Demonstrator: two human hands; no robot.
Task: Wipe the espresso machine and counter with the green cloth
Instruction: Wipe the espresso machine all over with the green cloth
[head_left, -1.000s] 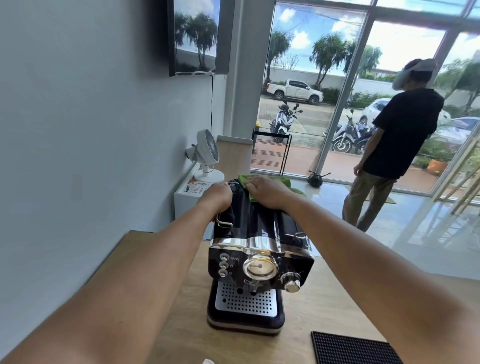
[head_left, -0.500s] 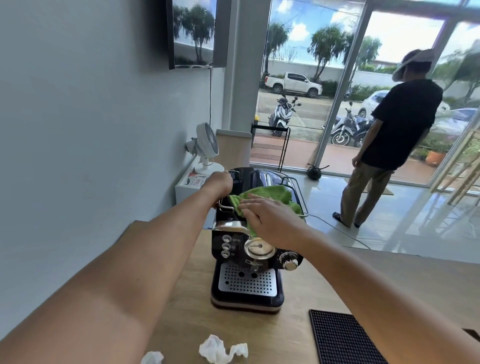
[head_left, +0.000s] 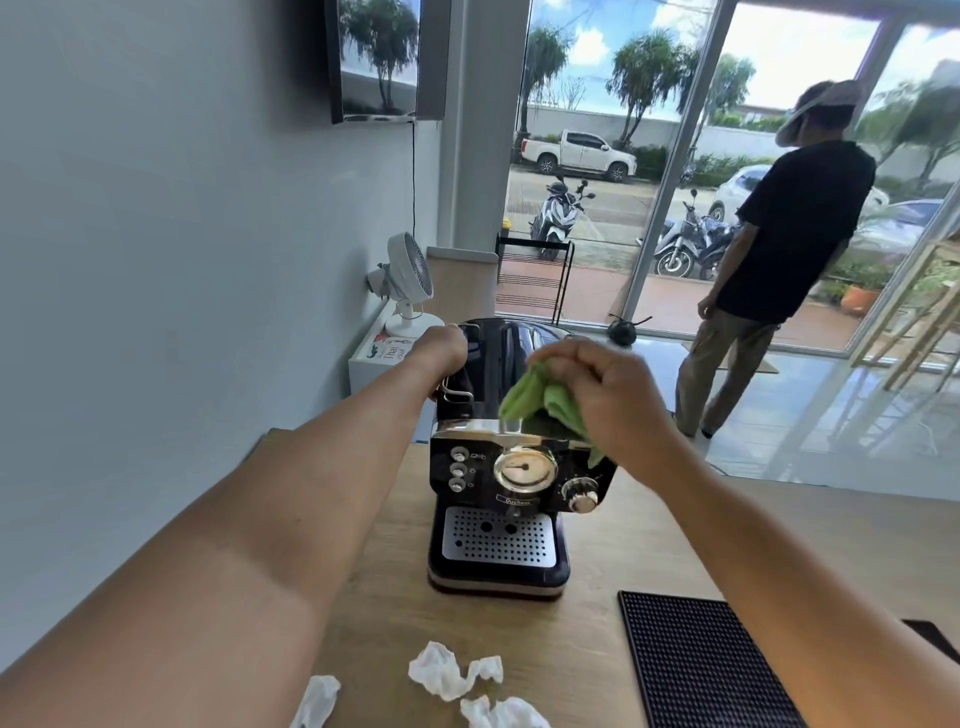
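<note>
A black and chrome espresso machine (head_left: 498, 519) stands on the wooden counter (head_left: 597, 639), its gauge and knobs facing me. My left hand (head_left: 441, 349) grips the machine's top left edge by a chrome rail. My right hand (head_left: 610, 397) holds the bunched green cloth (head_left: 540, 402) just above the machine's top front edge, over the gauge. The cloth's lower corner hangs down by the right side of the front panel.
Crumpled white tissues (head_left: 452, 675) lie on the counter near me. A black rubber mat (head_left: 696, 670) lies at the right front. A white fan (head_left: 408, 286) stands on a low cabinet behind the machine. A person (head_left: 769, 260) stands by the glass wall.
My right hand has pulled the cloth from the back of the machine's top to its front edge and lifted it bunched. My view has tilted down, showing the tissues.
</note>
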